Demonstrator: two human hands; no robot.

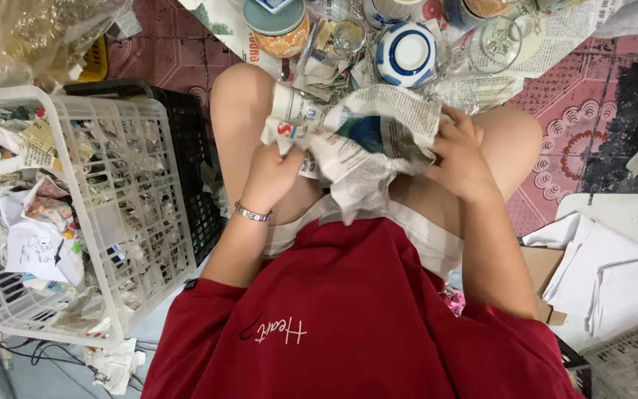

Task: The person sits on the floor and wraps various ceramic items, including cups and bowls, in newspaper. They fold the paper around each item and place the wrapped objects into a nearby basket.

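A home floor turned into a packing spot for crockery.

Patterned red floor mats [577, 111] cover the ground at upper right; blue-and-white bowls [405, 53] and drinking glasses [498, 43] stand on spread newspaper at top centre. A white plastic crate [123, 214] of paper-wrapped bundles fills the left, and sheets of white paper [614, 273] lie at lower right.

I count my two hands, the left hand [273, 176] and the right hand [461, 159], on one newspaper bundle [367, 144]. One bracelet [252, 213] sits on my left wrist. Beside me are two baskets: one white basket [134, 214], one black basket [190, 155]. Ahead I see one blue-and-white bowl [406, 53], one orange jar [280, 29] and two clear glasses, one small [348, 35] and one large [498, 43].
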